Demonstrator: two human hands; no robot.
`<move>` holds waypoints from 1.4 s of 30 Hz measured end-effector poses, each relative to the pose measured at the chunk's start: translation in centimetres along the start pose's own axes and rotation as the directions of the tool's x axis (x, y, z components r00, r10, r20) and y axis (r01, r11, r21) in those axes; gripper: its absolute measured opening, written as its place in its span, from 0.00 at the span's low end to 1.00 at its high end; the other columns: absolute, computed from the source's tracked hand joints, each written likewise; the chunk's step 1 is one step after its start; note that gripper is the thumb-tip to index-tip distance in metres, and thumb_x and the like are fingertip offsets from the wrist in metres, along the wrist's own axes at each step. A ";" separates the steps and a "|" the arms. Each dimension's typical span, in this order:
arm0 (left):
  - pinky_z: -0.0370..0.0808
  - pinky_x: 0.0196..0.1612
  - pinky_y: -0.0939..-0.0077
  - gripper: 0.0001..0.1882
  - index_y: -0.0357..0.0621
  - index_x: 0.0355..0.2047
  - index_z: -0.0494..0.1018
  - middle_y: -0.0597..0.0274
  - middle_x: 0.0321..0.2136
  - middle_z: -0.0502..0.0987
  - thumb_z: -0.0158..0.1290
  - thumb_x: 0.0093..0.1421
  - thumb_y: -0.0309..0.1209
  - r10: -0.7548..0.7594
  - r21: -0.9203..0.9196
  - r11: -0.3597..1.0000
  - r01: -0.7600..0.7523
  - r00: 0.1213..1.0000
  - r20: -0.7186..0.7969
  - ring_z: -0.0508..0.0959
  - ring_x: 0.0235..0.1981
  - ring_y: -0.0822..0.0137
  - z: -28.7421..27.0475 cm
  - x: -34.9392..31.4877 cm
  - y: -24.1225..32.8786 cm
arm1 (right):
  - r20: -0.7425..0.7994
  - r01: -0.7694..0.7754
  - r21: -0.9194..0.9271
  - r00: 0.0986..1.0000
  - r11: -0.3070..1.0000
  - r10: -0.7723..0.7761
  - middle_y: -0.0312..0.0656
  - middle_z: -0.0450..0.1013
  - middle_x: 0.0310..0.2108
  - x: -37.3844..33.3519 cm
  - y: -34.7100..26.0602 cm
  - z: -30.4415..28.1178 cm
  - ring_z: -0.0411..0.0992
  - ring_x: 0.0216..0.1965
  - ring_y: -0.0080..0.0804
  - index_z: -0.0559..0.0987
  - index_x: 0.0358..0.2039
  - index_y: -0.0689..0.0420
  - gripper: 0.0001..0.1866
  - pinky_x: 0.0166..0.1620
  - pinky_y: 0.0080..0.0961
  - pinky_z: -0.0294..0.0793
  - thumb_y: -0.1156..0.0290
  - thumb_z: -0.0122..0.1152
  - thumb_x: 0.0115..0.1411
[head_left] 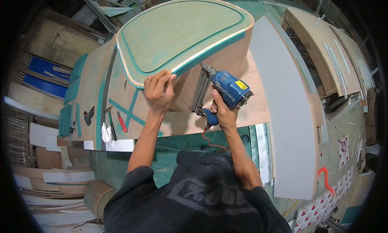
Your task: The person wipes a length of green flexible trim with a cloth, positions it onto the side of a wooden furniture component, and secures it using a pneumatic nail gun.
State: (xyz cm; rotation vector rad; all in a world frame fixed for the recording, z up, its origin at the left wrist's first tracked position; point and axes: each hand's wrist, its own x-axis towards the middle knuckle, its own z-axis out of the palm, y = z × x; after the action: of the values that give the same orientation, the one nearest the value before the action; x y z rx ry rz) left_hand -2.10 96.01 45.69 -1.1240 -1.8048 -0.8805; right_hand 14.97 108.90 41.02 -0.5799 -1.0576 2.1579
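A rounded wooden panel (182, 35) with a green groove near its rim stands raised on a plywood-sided body above the workbench (182, 122). Along its near edge runs a green strip (216, 50) beside a pale line. My left hand (159, 90) is closed at the panel's near corner, thumb and fingers gripping the strip there. My right hand (224, 115) is wrapped round the handle of a blue air nail gun (231, 88). Its nose is just right of my left hand, close to the edge; contact cannot be made out. A red-orange air hose (214, 145) hangs from its handle.
A hammer (111, 124), a red-handled knife (122, 122) and crossed green strips (130, 111) lie on the bench at left. A long grey panel (283, 107) stands at right. Wood offcuts (60, 176) pile up at far left.
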 end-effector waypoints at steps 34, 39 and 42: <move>0.73 0.44 0.67 0.10 0.42 0.36 0.80 0.58 0.36 0.83 0.67 0.54 0.23 -0.168 0.045 0.985 0.166 0.984 0.055 0.79 0.37 0.58 -0.1 0.2 1.3 | -0.157 0.026 -0.051 0.987 0.998 -0.034 0.30 0.68 0.20 5.0 -1.4 -1.8 0.63 0.17 0.16 0.76 0.35 0.56 0.09 0.21 0.19 0.63 0.70 0.69 0.63; 0.73 0.46 0.67 0.08 0.42 0.36 0.80 0.58 0.36 0.83 0.66 0.56 0.23 -0.192 0.059 0.980 0.189 0.980 0.053 0.79 0.38 0.58 0.0 0.2 1.6 | -0.164 0.024 -0.046 0.986 0.999 -0.031 0.29 0.66 0.19 5.8 -2.1 -2.3 0.62 0.17 0.16 0.76 0.35 0.57 0.09 0.21 0.19 0.64 0.68 0.69 0.64; 0.73 0.44 0.67 0.09 0.42 0.37 0.80 0.58 0.36 0.83 0.67 0.55 0.23 -0.186 0.058 0.981 0.183 0.981 0.062 0.79 0.38 0.58 0.0 0.2 1.4 | -0.162 0.037 -0.018 0.986 0.999 -0.039 0.29 0.66 0.19 6.8 -2.4 -3.0 0.62 0.16 0.16 0.76 0.35 0.58 0.10 0.21 0.19 0.64 0.68 0.69 0.64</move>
State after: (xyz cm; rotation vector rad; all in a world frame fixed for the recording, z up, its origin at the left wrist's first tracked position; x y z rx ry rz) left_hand -0.84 96.65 46.07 -0.9746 -2.0004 -0.9066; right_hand 13.08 116.47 40.60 -0.7236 -0.9894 2.0336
